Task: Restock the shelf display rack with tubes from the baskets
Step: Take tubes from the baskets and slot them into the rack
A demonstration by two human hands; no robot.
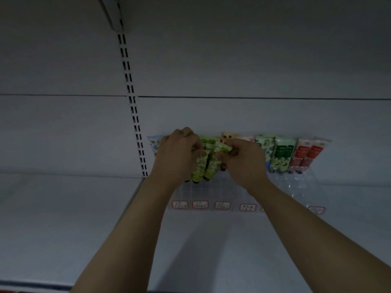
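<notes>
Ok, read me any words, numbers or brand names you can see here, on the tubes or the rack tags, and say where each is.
Nothing is legible; the view is dim and blurred.
Tags on the rack front: dark marks in red borders, too blurred.
Red tubes: pale print, too small.
Dark green tube: pale print, too small.
Light green tubes held by left hand and right hand: pattern only, unreadable.

A slotted upright [133, 106] runs down the grey back panel [232, 60], dim throughout. At its top end a pale bracket [113, 15] juts out. A thin dark seam [254, 98] crosses the panel at the upright's mid-height. At its foot the white shelf [63, 218] spreads both ways. Right of the foot and lower, red-bordered labels [200, 204] stand in a row, print unreadable.
</notes>
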